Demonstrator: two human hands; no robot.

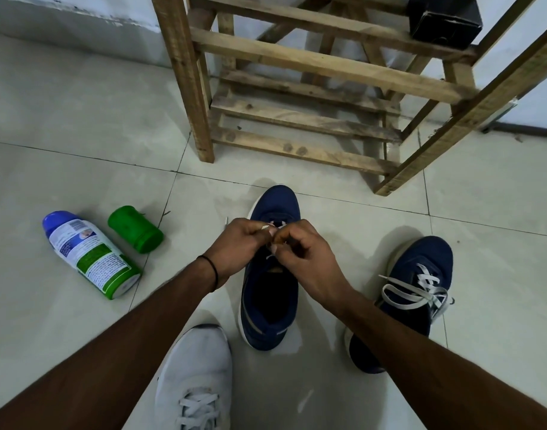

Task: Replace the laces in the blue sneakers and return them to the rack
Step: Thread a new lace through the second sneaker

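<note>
Floor (80, 144): pale tiles with dark seams; carries every item below

Blue sneaker (270, 308): upright on its sole at the middle of the floor, toe towards the wooden rack (297, 66), heel towards the person; eyelet area mostly hidden under the hands

White lace (277, 225): short stretches show between the fingers over the sneaker's forward eyelets; how many eyelets it passes through cannot be told

Left hand (235, 240): fingers curled, thumb and forefinger pinching the white lace above the sneaker's tongue; black band (212, 271) on the wrist

Right hand (303, 252): fingers curled, fingertips pinching the same lace, touching the left hand

Second blue sneaker (421, 262): on the floor to the right of the first, apart from it, toe angled away; pale threaded lace (418, 290) lies in loose loops; heel partly hidden by the right forearm

Wooden rack: rough slatted timber, at the far side of the floor against the wall, near the first sneaker's toe; black box (443, 20) on an upper shelf at its right end

Spray can (89, 256): on its side at the left of the floor; blue top, white and green label

Green cap (135, 229): on its side just beside the can

White shoe (197, 367): laced, at the near edge of the floor, just left of the first sneaker's heel
</note>
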